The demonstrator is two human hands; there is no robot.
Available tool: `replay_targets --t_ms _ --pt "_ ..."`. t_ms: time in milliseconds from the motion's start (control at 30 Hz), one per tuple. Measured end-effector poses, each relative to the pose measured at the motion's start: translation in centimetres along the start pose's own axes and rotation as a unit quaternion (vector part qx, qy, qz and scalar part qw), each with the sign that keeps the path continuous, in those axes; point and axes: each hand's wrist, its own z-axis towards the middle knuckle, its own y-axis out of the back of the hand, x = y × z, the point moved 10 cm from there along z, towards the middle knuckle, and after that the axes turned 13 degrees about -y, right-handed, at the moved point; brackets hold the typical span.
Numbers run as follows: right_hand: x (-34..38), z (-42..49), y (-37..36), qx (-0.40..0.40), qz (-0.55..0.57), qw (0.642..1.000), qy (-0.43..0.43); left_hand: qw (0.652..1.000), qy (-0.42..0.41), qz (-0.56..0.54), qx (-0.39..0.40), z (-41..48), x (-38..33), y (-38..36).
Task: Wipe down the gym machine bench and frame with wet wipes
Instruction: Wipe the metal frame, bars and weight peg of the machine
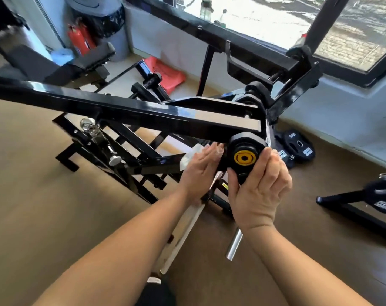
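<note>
At the near end of the black frame (143, 111), just under its long top beam, the step in hand looks to be wiping the frame's lower parts. The left grip (200, 171) lies with fingers nearly straight and presses the wet wipe (186, 160) flat against a lower bar. That bar is beside the round black hub (245, 141) with the yellow centre. Most of the wipe is hidden beneath the palm; a crumpled white edge shows past the hand on its far left side. The right grip (260, 191) is curled round the hub, thumb on its lower left rim and fingers over its right edge, apparently steadying it. So the wipe touches the left grip and lies just beside the hub, which sits between the 2 grips. The next move, as I judge it, calls for carrying the wipe round the hub's rim and face while the right grip shifts clear. Pressure should stay even so the wipe does not bunch or slip off the narrow bar.
</note>
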Motion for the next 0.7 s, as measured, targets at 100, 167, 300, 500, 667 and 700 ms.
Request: replay_targets --t_ms 100,167,300,500,667,700 --pt "0.0 0.0 -0.5 -0.002 0.002 1.0 0.004 0.996 0.091 -0.009 -0.017 -1.1 4.7 1.5" --pt "-0.1 0.0 -0.6 -0.003 0.004 1.0 0.004 0.993 0.115 0.037 -0.013 -1.5 5.2 1.8" --pt "-0.1 -0.1 -0.6 -0.017 0.013 1.0 0.01 0.997 0.07 0.036 -0.006 -1.0 0.6 0.5" --pt "0.0 -0.1 -0.6 -0.034 0.003 0.999 0.014 0.998 0.032 -0.051 0.036 -1.4 1.3 0.4" --pt "0.1 -0.1 -0.6 -0.049 0.008 0.999 0.007 0.995 0.094 -0.006 0.015 -0.9 4.8 1.8" --pt "0.1 -0.1 -0.4 -0.048 0.009 0.999 0.004 0.995 0.093 -0.002 0.019 -1.0 3.9 1.3"
